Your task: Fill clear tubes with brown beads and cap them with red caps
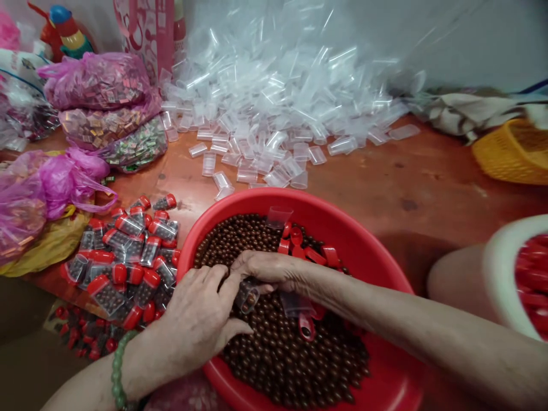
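A red basin [394, 342] holds many small brown balls [295, 359], several red caps [314, 255] and a few clear containers. My left hand [201, 314], with a green bead bracelet [117, 371] at its wrist, reaches over the basin's left side, thumb apart from the fingers. Its fingertips meet my right hand [265, 268], whose fingers curl around a clear container [247, 297] with balls in it. My right fingertips are partly hidden. Beside them a clear container [295, 304] lies near a red cap [306, 326].
Filled red-capped containers [128, 245] are heaped left of the basin. Clear containers [274, 103] form a large pile behind. Pink bags [98, 85] stand at the left. On the right are a white bucket [496, 268] of red pieces and a yellow basket [500, 154].
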Available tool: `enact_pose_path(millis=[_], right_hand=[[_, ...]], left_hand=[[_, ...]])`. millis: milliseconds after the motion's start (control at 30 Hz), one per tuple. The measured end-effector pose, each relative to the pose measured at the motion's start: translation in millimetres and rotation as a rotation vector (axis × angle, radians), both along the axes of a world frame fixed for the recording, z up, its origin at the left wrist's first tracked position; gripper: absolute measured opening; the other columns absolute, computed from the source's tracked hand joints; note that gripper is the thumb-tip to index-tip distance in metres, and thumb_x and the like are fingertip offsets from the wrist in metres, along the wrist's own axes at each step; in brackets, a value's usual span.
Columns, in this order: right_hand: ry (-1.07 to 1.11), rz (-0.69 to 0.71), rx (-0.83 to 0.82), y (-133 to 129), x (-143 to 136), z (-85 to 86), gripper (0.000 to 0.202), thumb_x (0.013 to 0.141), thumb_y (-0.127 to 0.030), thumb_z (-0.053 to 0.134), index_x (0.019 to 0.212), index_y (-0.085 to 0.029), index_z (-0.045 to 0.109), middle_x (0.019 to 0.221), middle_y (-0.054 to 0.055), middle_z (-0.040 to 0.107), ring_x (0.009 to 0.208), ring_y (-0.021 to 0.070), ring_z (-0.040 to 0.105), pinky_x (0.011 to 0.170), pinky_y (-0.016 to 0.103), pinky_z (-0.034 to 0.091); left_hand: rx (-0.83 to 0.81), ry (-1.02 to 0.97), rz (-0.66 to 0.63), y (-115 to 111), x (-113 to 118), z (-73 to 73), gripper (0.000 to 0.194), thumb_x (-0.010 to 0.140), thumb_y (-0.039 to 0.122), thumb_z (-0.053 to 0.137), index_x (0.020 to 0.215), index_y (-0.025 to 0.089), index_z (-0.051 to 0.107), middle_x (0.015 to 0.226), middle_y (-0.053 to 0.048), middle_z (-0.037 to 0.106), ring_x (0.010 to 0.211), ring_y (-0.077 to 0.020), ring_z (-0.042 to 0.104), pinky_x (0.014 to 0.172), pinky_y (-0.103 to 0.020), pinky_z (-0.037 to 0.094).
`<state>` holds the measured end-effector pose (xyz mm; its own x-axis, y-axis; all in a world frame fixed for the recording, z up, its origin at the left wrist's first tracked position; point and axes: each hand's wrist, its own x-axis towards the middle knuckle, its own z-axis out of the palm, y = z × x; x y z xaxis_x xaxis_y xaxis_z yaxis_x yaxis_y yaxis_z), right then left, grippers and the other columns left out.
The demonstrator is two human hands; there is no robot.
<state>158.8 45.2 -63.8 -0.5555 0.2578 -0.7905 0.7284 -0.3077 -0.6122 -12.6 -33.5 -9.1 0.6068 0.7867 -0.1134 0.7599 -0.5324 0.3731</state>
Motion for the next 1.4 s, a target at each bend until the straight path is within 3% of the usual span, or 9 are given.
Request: enact_pose_path(millis=[167,333,500,567,733,867,1067,1267,1400], right_hand=[[0.14,-0.125,0.03,-14,0,15.1,0.026,0.087,-0.024,0.035,0.066,-0.017,0.05,0.048,-0.005,0.048,0.03,0.0052,0.029,0.031,0.019,0.021],[0.148,-0.171,0.293,-18,11,34.9,0.029,0.086,-0.037,0.039,0.069,-0.018,0.053,0.054,-0.002,0.055,0.038,0.0084,0.044,0.038,0.02,0.033],[-0.025,-0.277,0.765,-13,41,50.3,0.02,0.086,-0.034,0.046,0.08,-0.019,0.057,0.086,0.009,0.064,0.079,0.0204,0.059,0.071,0.032,0.045],[-0.087,-0.231,0.853,-13,53,52.2,0.018,0.088,-0.034,0.047,0.084,-0.02,0.059,0.087,0.008,0.066,0.08,0.0214,0.06,0.073,0.033,0.044],[-0.372,0.15,1.069,-19,65,46.7,0.018,0.093,-0.03,0.046,0.094,-0.02,0.062,0.091,0.006,0.068,0.082,0.019,0.064,0.07,0.027,0.046],[-0.529,0.193,1.099,-21,59,37.2,0.018,0.091,-0.024,0.048,0.096,-0.015,0.063,0.099,0.014,0.064,0.092,0.0269,0.064,0.067,0.032,0.045],[-0.575,0.241,1.04,-24,51,24.8,0.018,0.083,-0.011,0.051,0.092,-0.018,0.064,0.086,0.009,0.067,0.071,0.0213,0.067,0.054,0.027,0.037],[-0.408,0.091,1.083,-28,67,34.0,0.019,0.093,-0.03,0.048,0.096,-0.019,0.062,0.094,0.008,0.068,0.076,0.0191,0.066,0.064,0.029,0.047],[0.107,-0.333,1.004,-33,69,46.5,0.031,0.091,-0.046,0.052,0.107,-0.021,0.062,0.092,0.004,0.07,0.079,0.0179,0.066,0.065,0.026,0.051]], left_hand=[[-0.017,-0.245,0.088,-2,8,-5.3,0.041,0.095,0.027,0.048,0.135,0.02,0.048,0.118,-0.01,0.063,0.105,-0.0241,0.061,0.091,-0.04,0.053],[-0.191,-0.676,0.23,5,7,0.5,0.027,0.093,0.017,0.05,0.117,0.019,0.062,0.117,-0.006,0.068,0.108,-0.0175,0.062,0.1,-0.033,0.049],[-0.433,-0.949,0.433,2,7,0.3,0.026,0.097,0.027,0.045,0.117,0.016,0.058,0.116,-0.01,0.067,0.1,-0.0171,0.067,0.092,-0.033,0.054],[-0.458,-0.996,0.447,-3,8,-2.4,0.024,0.096,0.028,0.045,0.114,0.016,0.057,0.114,-0.011,0.067,0.099,-0.0177,0.067,0.091,-0.034,0.054],[-0.423,-0.957,0.459,-9,11,-5.5,0.013,0.091,0.023,0.053,0.101,0.017,0.058,0.097,-0.007,0.068,0.09,-0.0166,0.066,0.084,-0.031,0.053],[-0.477,-0.99,0.472,-10,10,-1.4,0.015,0.088,0.023,0.057,0.101,0.017,0.06,0.092,-0.004,0.068,0.085,-0.0153,0.065,0.079,-0.027,0.052],[-0.511,-0.95,0.441,-12,9,3.8,0.015,0.088,0.023,0.058,0.101,0.017,0.063,0.09,-0.004,0.067,0.082,-0.0143,0.064,0.075,-0.024,0.05],[-0.484,-0.923,0.432,-11,8,5.2,0.013,0.088,0.02,0.058,0.099,0.016,0.064,0.091,-0.004,0.068,0.082,-0.0134,0.063,0.076,-0.023,0.049],[-0.556,-0.977,0.449,-9,9,9.4,0.015,0.088,0.023,0.058,0.099,0.014,0.064,0.091,-0.006,0.07,0.082,-0.0149,0.064,0.073,-0.023,0.049]])
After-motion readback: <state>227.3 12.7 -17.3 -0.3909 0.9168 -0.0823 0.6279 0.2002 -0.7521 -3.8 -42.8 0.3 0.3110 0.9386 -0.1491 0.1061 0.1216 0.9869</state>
